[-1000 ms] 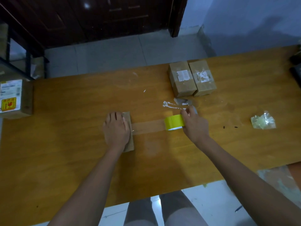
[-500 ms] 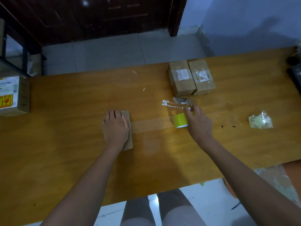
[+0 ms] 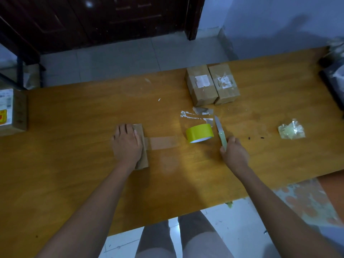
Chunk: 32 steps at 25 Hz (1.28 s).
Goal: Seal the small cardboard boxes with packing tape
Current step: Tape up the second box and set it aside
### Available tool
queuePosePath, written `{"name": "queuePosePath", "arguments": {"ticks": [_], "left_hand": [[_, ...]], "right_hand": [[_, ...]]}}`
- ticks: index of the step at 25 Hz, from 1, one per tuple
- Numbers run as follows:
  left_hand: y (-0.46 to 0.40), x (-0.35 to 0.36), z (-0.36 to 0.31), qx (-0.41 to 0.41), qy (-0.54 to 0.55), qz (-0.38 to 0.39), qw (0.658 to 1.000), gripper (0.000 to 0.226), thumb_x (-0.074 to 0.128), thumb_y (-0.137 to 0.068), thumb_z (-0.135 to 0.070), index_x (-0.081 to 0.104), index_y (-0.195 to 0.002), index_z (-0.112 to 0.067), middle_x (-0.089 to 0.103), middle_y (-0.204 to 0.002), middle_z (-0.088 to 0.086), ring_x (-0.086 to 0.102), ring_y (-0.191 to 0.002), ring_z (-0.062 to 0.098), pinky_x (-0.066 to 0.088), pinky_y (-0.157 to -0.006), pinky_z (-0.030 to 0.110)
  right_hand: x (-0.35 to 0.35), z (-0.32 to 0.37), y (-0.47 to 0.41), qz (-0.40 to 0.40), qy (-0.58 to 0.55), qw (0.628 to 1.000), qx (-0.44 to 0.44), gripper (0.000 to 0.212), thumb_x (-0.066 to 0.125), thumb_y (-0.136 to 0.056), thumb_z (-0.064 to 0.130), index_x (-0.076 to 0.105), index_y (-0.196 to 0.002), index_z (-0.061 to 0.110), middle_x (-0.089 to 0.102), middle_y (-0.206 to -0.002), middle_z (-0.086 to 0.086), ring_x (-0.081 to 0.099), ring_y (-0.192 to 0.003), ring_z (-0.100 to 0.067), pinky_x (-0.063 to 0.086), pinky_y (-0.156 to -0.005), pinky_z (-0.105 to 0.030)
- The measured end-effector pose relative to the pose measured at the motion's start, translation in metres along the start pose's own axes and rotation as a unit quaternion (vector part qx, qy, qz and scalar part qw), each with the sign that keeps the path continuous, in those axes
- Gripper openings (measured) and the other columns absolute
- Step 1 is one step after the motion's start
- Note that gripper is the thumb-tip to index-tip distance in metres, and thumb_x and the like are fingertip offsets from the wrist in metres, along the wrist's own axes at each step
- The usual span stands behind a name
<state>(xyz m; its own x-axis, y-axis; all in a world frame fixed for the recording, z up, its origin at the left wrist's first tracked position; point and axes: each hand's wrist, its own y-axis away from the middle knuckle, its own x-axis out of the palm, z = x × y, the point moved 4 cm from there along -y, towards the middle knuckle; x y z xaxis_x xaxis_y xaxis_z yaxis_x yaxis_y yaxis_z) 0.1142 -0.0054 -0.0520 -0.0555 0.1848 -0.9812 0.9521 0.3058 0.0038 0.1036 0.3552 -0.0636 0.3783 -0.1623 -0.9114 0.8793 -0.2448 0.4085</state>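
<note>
Left hand: your left hand (image 3: pixel 127 144) lies flat, fingers straight, pressing down on the small brown cardboard box (image 3: pixel 142 146) at the middle of the orange wooden table (image 3: pixel 74 127), likely to pin both box and tape end.
Tape strip: a clear strip of packing tape (image 3: pixel 162 143) runs from the box's right side along the table toward the yellow roll of packing tape (image 3: pixel 199 133), which stands free, touched by neither hand.
Right hand: your right hand (image 3: pixel 234 151) is curled round the pale green handle of a folding knife (image 3: pixel 220 133), blade pointing away from you just right of the roll, apparently ready to cut the strip.
Next cut: judge it near the roll, leaving enough strip to wrap the box.
Other boxes: two small taped cardboard boxes (image 3: pixel 212 84) sit side by side at the far edge, seemingly finished.
Scraps: torn tape bits (image 3: pixel 197 115) lie beyond the roll; crumpled clear plastic (image 3: pixel 291 129) lies well to the right.
</note>
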Motion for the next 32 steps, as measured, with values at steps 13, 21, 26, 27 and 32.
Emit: {"name": "queuePosePath", "arguments": {"ticks": [13,21,26,27,32], "left_hand": [[-0.003,0.002,0.009,0.019,0.013,0.04,0.999,0.034,0.034,-0.1,-0.024,0.054,-0.115,0.0,0.055,-0.116,0.019,0.046,-0.11,0.036,0.042,-0.086,0.045],[0.001,-0.001,0.009,0.017,0.011,0.017,1.0,0.034,0.032,-0.099,-0.027,0.054,-0.114,-0.005,0.055,-0.114,0.014,0.048,-0.11,0.032,0.042,-0.08,0.042],[0.002,0.001,0.009,0.021,0.0,0.011,1.0,0.033,0.033,-0.099,-0.026,0.053,-0.114,-0.004,0.055,-0.114,0.014,0.048,-0.11,0.032,0.041,-0.081,0.041],[0.002,0.001,0.009,0.023,-0.002,0.009,1.0,0.033,0.033,-0.099,-0.026,0.053,-0.114,-0.005,0.055,-0.115,0.014,0.048,-0.11,0.031,0.041,-0.082,0.041],[0.001,0.002,0.008,0.019,-0.002,0.013,1.0,0.036,0.031,-0.099,-0.028,0.053,-0.115,-0.005,0.055,-0.116,0.014,0.047,-0.111,0.03,0.041,-0.085,0.04]], "right_hand": [[-0.03,0.099,0.105,-0.064,-0.332,0.935,-0.105,0.016,0.048,-0.099,0.032,0.052,-0.097,0.017,0.052,-0.062,0.004,0.049,-0.053,-0.016,0.033,-0.047,-0.033],[0.046,0.171,0.132,-0.038,-0.246,0.957,-0.146,0.035,0.035,-0.101,0.037,0.059,-0.105,0.012,0.065,-0.083,-0.009,0.062,-0.073,-0.028,0.044,-0.059,-0.037],[0.069,0.191,0.143,-0.018,-0.149,0.977,-0.15,0.03,0.027,-0.103,0.036,0.046,-0.109,0.014,0.067,-0.081,-0.008,0.066,-0.068,-0.028,0.048,-0.056,-0.035],[0.072,0.192,0.144,-0.015,-0.137,0.979,-0.152,0.029,0.026,-0.104,0.036,0.045,-0.109,0.014,0.068,-0.078,-0.007,0.065,-0.065,-0.026,0.047,-0.053,-0.034],[0.077,0.196,0.139,-0.019,-0.093,0.985,-0.146,0.029,0.024,-0.104,0.036,0.043,-0.112,0.015,0.068,-0.077,-0.004,0.065,-0.063,-0.022,0.037,-0.05,-0.028]]}}
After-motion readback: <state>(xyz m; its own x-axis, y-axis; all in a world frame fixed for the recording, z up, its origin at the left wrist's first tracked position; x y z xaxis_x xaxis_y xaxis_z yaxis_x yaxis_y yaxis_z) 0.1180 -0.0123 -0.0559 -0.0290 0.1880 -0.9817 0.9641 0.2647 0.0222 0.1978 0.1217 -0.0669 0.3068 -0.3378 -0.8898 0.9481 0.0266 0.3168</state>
